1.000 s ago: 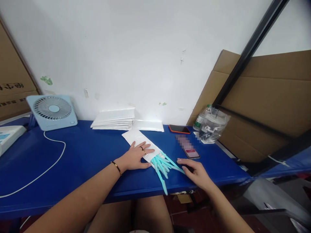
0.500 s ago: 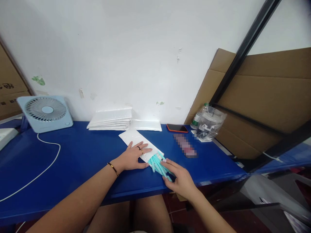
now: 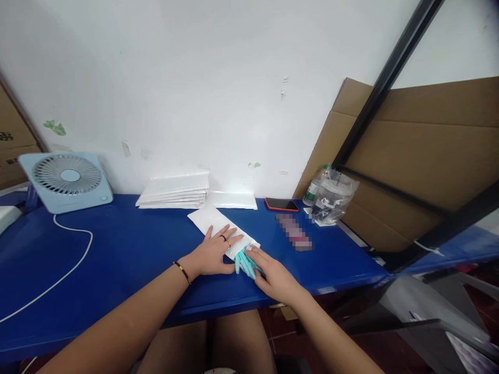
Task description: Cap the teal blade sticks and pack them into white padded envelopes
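Observation:
A white padded envelope (image 3: 210, 221) lies slantwise on the blue table, its near right end parted around a bunch of slim turquoise sticks (image 3: 245, 263). Spread across the envelope's top is my left hand (image 3: 218, 251), fingers apart and pressing it flat. My right hand (image 3: 275, 272) is curled around the outer end of the turquoise sticks, thumb on the near side and fingers on the far side. The sticks lie partly inside the envelope; their inner ends are hidden. What kind of sticks they are is too small to make out.
White envelopes are stacked (image 3: 173, 192) by the wall, with another envelope (image 3: 232, 200) beside them. A phone (image 3: 281, 204), a blurred-out flat item (image 3: 294, 232) and a bagged container (image 3: 333, 200) with a bottle (image 3: 311, 192) stand right. A fan (image 3: 70, 179) with its cable (image 3: 89, 244) is left.
My right hand has moved left and slightly up toward the envelope. The turquoise sticks have slid further into it, so less of them shows. My left hand stays on the envelope.

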Available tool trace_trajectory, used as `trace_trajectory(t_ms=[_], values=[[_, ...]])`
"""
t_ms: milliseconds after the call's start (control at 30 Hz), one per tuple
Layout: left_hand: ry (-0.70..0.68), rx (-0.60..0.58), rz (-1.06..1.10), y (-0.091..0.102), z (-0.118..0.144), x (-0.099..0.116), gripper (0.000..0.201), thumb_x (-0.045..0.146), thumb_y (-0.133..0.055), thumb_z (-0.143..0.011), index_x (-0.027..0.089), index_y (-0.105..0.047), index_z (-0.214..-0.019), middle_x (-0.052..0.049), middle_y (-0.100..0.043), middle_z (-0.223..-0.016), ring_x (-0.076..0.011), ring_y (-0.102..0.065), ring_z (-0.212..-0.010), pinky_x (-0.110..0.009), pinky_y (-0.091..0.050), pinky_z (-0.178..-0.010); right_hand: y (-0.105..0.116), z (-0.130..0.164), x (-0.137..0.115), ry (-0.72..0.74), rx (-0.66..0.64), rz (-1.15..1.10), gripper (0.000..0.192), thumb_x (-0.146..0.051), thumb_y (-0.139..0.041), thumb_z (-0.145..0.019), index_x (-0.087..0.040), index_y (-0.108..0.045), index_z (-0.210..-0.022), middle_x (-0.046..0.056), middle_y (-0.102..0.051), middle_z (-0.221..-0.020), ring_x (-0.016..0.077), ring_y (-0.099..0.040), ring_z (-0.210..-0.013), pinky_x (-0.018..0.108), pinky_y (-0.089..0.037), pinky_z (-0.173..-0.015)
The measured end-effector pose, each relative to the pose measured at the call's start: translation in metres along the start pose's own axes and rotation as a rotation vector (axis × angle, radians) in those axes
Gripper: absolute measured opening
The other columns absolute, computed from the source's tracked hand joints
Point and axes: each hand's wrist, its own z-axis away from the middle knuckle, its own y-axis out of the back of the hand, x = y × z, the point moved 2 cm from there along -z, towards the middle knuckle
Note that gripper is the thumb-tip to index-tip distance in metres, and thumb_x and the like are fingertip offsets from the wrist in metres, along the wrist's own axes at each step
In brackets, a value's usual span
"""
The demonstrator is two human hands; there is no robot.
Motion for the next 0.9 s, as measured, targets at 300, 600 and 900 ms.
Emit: trace_trajectory(t_ms=[300, 600, 900], values=[[-0.065, -0.055, -0.023, 0.006, -0.02, 0.006, 0.089, 0.061, -0.058, -0.064, 0.032, -0.024, -0.14, -0.009, -0.023, -0.149, -0.0324, -0.022, -0.134, -0.055, -0.019, -0.103, 0.037, 0.037, 0.021, -0.091, 0.044, -0.11, 0.057, -0.034, -0.072, -0.067, -0.028, -0.056, -0.122, 0.009, -0.041, -0.136, 0.0303, -0.041, -0.124, 0.044, -0.039, -0.1], [-0.186, -0.131, 0.022, 0.011, -0.054, 0.0, 0.093, 0.071, -0.063, -0.052, 0.033, -0.038, -0.133, -0.008, -0.041, -0.137, -0.033, -0.033, -0.127, -0.046, -0.023, -0.101, 0.009, 0.007, 0.028, -0.049, 0.208, -0.154, 0.019, -0.033, -0.06, -0.08, -0.027, -0.071, -0.094, 0.006, -0.063, -0.1, 0.0189, -0.063, -0.082, 0.03, -0.054, -0.07], [0.16, 0.087, -0.059, 0.001, -0.037, 0.021, 0.091, 0.081, -0.049, -0.057, 0.028, -0.041, -0.131, -0.012, -0.05, -0.122, -0.0353, -0.041, -0.111, -0.047, -0.032, -0.087, 0.01, 0.018, 0.021, -0.212, 0.306, -0.138, 0.05, -0.025, -0.061, -0.073, -0.026, -0.053, -0.123, 0.009, -0.049, -0.13, 0.0279, -0.049, -0.117, 0.041, -0.047, -0.092]])
